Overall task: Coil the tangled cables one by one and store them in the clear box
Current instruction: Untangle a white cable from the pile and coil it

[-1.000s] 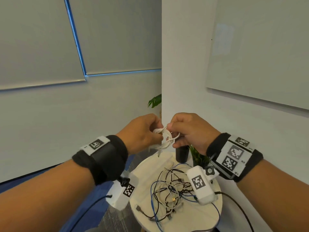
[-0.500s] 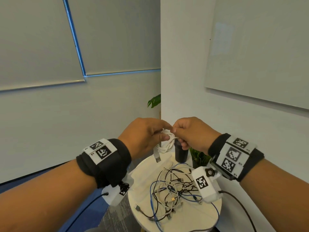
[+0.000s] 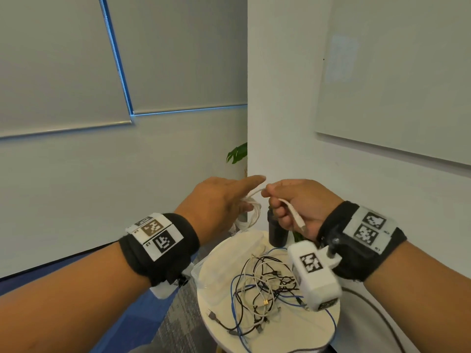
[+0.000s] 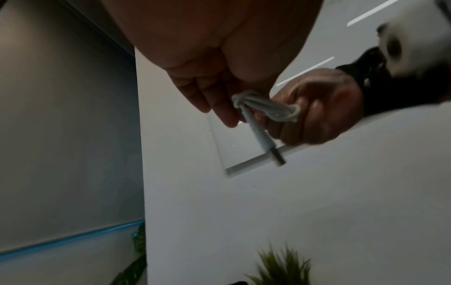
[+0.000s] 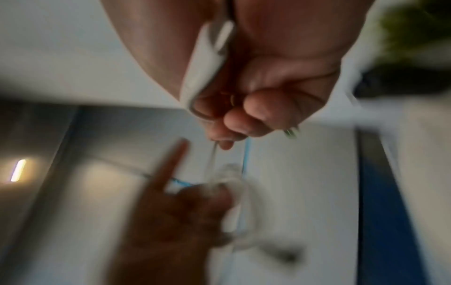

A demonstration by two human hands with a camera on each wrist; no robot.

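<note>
Up above the bench point(image 3: 257, 335), both hands work one white cable point(image 3: 252, 212). The left hand point(image 3: 219, 202) has its forefinger stretched out straight while its lower fingers curl round the coiled loops. The right hand point(image 3: 303, 205) is closed, pinching the cable's free end, whose plug point(image 3: 300, 225) hangs by its palm. A tangle point(image 3: 262, 291) of black, white and blue cables lies on the bench below, beside a clear box point(image 3: 204, 271).
</note>
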